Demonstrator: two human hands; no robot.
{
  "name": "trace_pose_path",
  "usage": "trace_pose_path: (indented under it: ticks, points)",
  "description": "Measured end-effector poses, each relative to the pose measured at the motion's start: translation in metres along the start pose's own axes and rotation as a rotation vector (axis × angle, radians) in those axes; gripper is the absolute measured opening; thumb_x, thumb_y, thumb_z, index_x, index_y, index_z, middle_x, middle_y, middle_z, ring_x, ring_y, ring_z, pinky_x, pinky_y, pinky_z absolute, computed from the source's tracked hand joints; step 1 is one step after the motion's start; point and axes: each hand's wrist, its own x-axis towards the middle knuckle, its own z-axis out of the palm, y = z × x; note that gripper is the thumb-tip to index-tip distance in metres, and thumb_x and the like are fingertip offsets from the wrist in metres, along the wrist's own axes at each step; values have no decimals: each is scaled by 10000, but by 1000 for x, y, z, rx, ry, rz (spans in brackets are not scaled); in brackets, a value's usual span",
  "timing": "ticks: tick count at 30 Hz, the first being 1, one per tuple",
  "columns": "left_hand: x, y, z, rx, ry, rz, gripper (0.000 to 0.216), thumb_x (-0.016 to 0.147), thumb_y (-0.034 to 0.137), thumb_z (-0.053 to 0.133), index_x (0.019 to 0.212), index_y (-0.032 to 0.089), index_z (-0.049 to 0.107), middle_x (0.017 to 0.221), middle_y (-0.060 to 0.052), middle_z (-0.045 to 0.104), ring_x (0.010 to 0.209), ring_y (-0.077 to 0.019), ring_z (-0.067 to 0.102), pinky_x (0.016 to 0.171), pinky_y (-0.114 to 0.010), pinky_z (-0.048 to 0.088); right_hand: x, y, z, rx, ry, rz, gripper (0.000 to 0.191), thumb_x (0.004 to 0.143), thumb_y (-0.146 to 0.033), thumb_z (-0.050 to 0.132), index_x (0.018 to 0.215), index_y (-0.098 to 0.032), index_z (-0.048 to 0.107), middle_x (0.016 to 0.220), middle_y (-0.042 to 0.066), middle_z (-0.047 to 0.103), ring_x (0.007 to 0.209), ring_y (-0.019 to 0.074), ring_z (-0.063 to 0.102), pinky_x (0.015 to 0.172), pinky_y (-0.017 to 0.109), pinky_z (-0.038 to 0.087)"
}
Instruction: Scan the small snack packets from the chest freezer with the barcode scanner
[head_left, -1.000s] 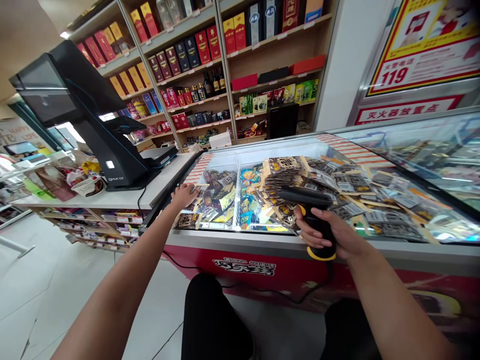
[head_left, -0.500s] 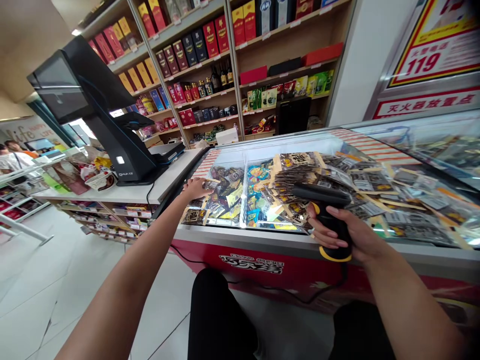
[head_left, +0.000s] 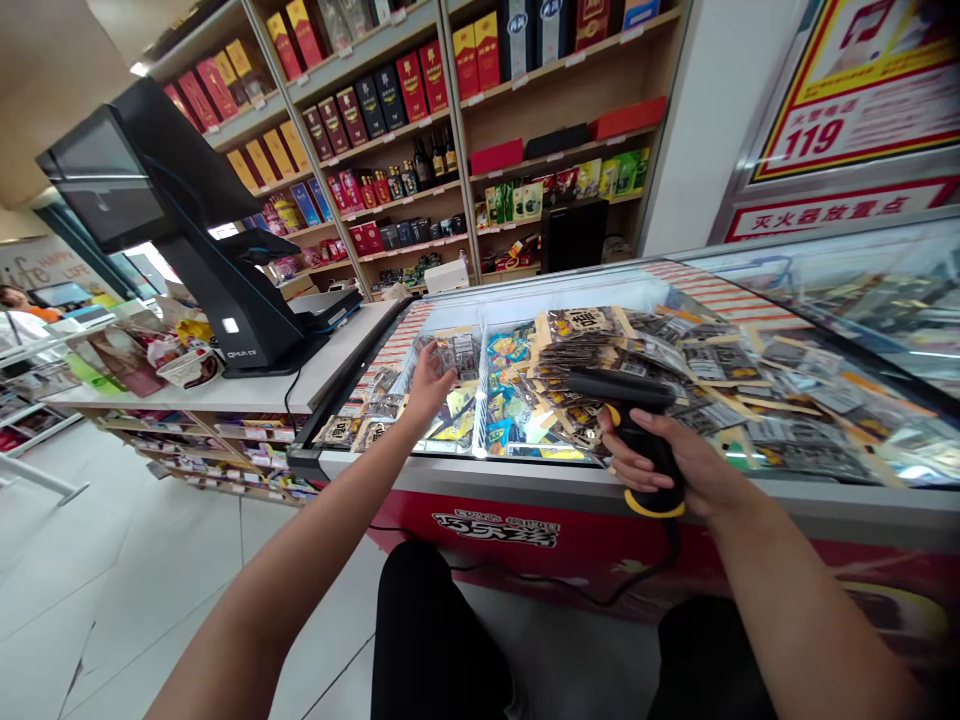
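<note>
My left hand is over the left part of a glass-topped freezer. Its fingers and thumb close on the edge of a clear-and-dark snack packet. Just left of that hand, several similar packets lie on the glass near the front corner. My right hand wraps round the grip of a black and yellow barcode scanner, which points left. Behind the scanner is a large heap of brown-edged snack packets, with a stacked row of them at its left end.
Left of the freezer stands a counter with a black checkout terminal and a small white basket. The scanner's cable hangs before the freezer front. Shelves of boxes and bottles line the back.
My left hand has moved right, away from the packets at the left corner, and now grips another packet. More packets show at that corner. The right hand still holds the scanner.
</note>
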Motion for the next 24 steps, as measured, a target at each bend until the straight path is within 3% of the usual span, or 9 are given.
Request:
trace_pose_path:
  ticks: [3,6,12,20,24]
  points:
    - [-15,-4,25,-38,93,-87,701,956,396,701,1577,284,398,1493,-170,609,1344,-288,651,1045,-459,588,0,-1,3,-28,-3,-11,341,935,-522,732,967,-195,638,555,-63,459,398,47,220,417,207,267]
    - [-27,-4,34,-34,151,-143,763,923,455,766,1584,292,422,1485,-178,598,1384,-312,620,1002,-443,617,2,-2,6,-79,1,-9,350,944,-532,719,990,-199,623,559,-62,475,389,51,221,402,215,269]
    - [-41,2,33,-62,114,-78,827,884,555,799,1589,300,449,1414,-160,624,1172,-283,720,902,-421,662,5,-5,11,-183,5,47,395,920,-554,768,873,-203,592,549,-32,499,375,56,313,397,238,260]
    - [-45,12,35,-71,105,-153,820,869,464,835,1583,293,470,1447,-170,605,1174,-280,716,959,-422,632,6,-2,8,-202,18,55,393,917,-553,777,905,-204,597,576,-32,517,393,54,330,395,220,265]
    - [-45,11,35,-99,110,-133,790,880,445,817,1571,302,463,1389,-142,620,1091,-243,722,916,-413,639,6,-1,8,-195,29,53,371,932,-538,767,921,-199,616,588,-33,524,392,49,326,410,220,279]
